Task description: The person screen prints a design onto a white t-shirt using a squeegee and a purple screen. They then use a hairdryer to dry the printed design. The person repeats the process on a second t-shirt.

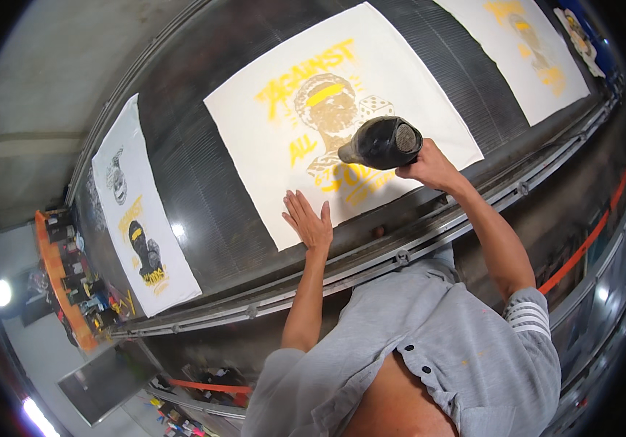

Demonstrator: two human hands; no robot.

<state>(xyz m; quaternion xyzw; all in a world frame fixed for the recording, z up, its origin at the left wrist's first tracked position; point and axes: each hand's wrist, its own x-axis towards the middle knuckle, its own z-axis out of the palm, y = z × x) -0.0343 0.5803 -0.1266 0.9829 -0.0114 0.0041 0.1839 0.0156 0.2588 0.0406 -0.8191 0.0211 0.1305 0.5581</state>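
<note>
A white fabric panel lies flat on the long dark table, printed in yellow and tan with a head, dice and lettering. My right hand is closed around the handle of a black hair dryer, held above the lower right part of the print. The dryer's nozzle points left over the print, and its round rear grille faces up toward me. My left hand rests with fingers spread at the panel's near edge, left of the printed design, holding nothing.
Another printed white panel lies to the left, with black and yellow designs. A third panel lies at the far right. Along the near side of the dark table runs a metal rail. Cluttered shelves stand at the far left.
</note>
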